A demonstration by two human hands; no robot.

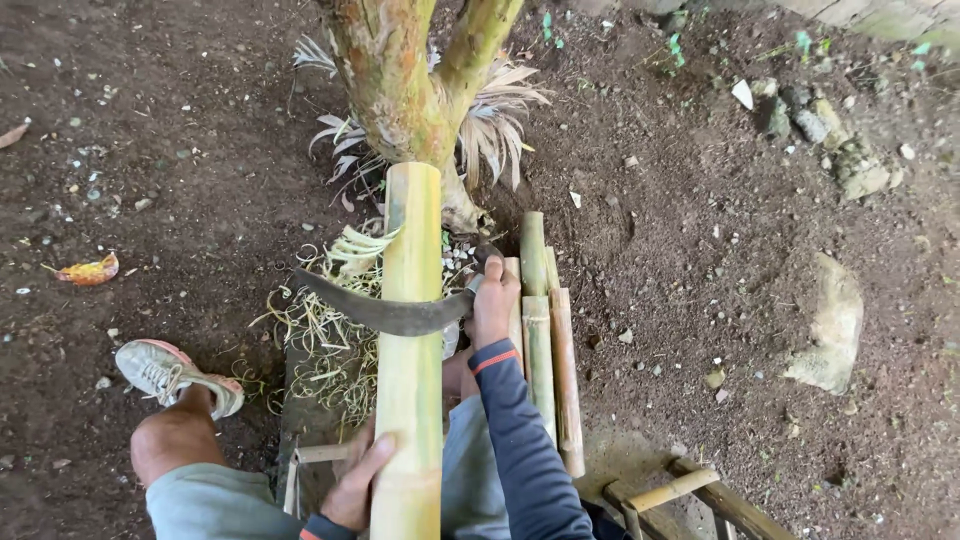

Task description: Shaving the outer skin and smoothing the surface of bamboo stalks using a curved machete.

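Bamboo pole: a thick yellow-green pole (410, 340) runs straight up the frame from the person's lap, its far end butted against the base of a tree trunk (395, 80).
Blade: a dark curved blade (385, 312) lies across the pole about midway along it, its edge against the bamboo, its tip out to the left of the pole.
Right hand: the right hand (495, 300) is closed round the blade's handle just right of the pole, knuckles up, in a dark blue sleeve with an orange band at the cuff.
Left hand: the left hand (358, 485) clasps the near end of the pole from the left, fingers curled on the bamboo, thumb along its side.
Split pieces: a stack of shorter bamboo lengths (548, 340) lies just right of the pole, parallel to it and partly behind the right forearm.
Shavings: pale curled shavings (320, 340) litter the ground left of the pole, beneath the blade's tip.
Leg and shoe: a bare knee and a worn grey shoe (165, 372) stretch out well left of the pole.
Frame: a small frame of bamboo rungs (690, 495) sits low to the right of the pole.
Ground: dark bare soil (690, 250) surrounds the pole, with a pale stone (828, 325) far to its right and dry fronds (495, 125) at the trunk's foot.
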